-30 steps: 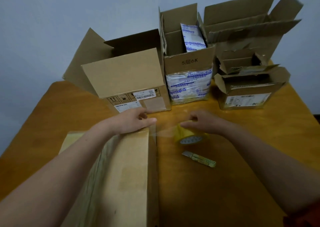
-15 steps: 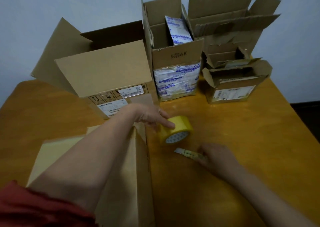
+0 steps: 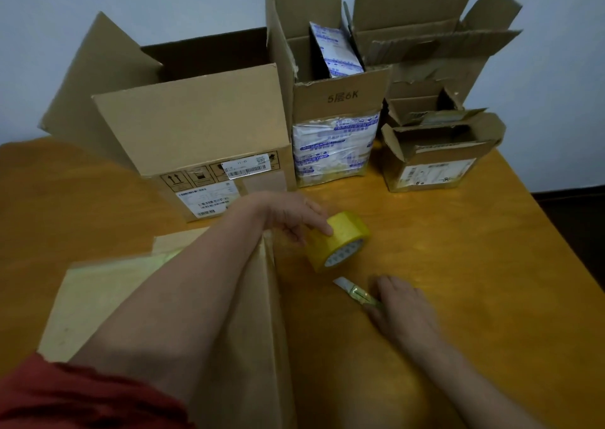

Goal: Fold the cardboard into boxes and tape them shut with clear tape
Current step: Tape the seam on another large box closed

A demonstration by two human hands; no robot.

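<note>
A closed cardboard box [image 3: 248, 330] stands in front of me with yellowish tape along its top. My left hand [image 3: 291, 215] reaches over the box's far corner and holds a yellow roll of tape [image 3: 339, 240], which is tilted just above the table. A small utility knife [image 3: 355, 292] lies on the table below the roll. My right hand [image 3: 402, 310] lies over the knife's handle end with fingers laid flat; only the blade end shows.
Several open cardboard boxes line the back of the wooden table [image 3: 491, 281]: a large one [image 3: 203, 140] at left, a tall one [image 3: 337, 117] holding printed pouches, and smaller ones [image 3: 432, 153] at right. The table's right edge is near.
The tape roll passed from my right hand to my left hand. My right hand came down onto the knife. The view shifted left and closer.
</note>
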